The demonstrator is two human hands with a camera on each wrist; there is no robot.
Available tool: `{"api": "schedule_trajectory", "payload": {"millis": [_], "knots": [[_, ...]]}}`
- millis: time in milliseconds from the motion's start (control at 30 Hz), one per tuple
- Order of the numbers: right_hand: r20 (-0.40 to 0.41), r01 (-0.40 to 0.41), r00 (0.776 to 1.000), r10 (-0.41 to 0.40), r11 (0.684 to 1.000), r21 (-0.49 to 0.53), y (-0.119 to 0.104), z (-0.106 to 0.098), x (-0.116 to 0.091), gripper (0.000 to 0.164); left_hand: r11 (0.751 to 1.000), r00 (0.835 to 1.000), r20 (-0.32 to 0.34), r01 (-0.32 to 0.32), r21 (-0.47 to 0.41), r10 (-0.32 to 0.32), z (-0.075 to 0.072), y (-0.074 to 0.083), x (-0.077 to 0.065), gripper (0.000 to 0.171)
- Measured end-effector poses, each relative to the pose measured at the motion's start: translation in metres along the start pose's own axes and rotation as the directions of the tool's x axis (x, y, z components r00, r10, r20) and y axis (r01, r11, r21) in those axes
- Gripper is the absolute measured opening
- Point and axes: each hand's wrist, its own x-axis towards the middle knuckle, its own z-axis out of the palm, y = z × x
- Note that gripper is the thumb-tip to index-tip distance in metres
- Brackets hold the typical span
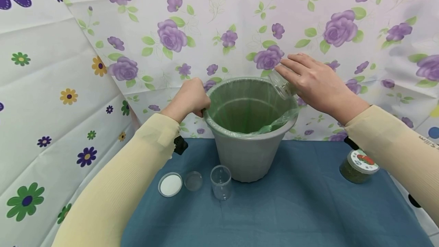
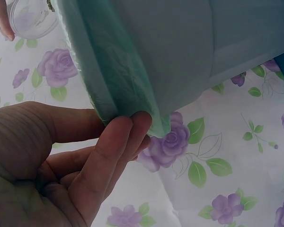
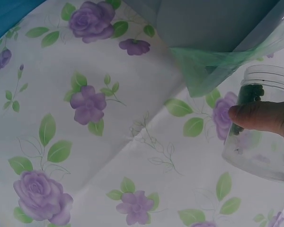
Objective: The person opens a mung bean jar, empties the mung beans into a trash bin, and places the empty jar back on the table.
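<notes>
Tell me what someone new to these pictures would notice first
Probably the big gray bucket, lined with a green bag, on the blue cloth, the left hand gripping its left rim. Then the right hand, holding a clear jar tilted near the bucket's right rim. Purple roses across the white backdrop stand out too.

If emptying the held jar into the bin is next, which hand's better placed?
Right, likely. The right hand holds the open jar, dark green bits inside, near the bin. The left hand is across the bin, its grip on the green liner.
</notes>
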Motion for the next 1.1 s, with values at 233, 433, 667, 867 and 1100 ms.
{"api": "schedule_trajectory", "payload": {"millis": [233,433,667,867,1100], "knots": [[-0.009,0.016,1.0,-0.016,1.0,0.0,0.0002,0.0018,0.0022,0.068,1.0,1.0,-0.004,-0.001,0.011,0.001,0.0002,0.0,0.0007,0.018],[-0.011,0.029,1.0,-0.029,1.0,-0.007,-0.0004,0.0017,0.004,0.068,1.0,1.0,-0.012,0.004,0.004,-0.004,-0.0002,0.0003,0.0009,0.017],[-0.011,0.031,0.999,-0.031,0.999,-0.011,-0.0008,0.0021,0.0052,0.068,1.0,1.0,-0.013,0.002,0.006,-0.002,0.0,-0.0001,0.0007,0.017],[-0.012,0.036,0.999,-0.036,0.999,-0.012,-0.0017,0.0024,0.0042,0.068,1.0,1.0,-0.009,0.005,0.013,-0.005,0.0002,0.0004,0.0005,0.016],[-0.005,0.044,0.999,-0.044,0.999,-0.027,-0.0021,0.0023,0.0029,0.07,1.0,1.0,-0.004,-0.002,0.022,0.002,-0.0004,0.0007,0.0002,0.013]]}}
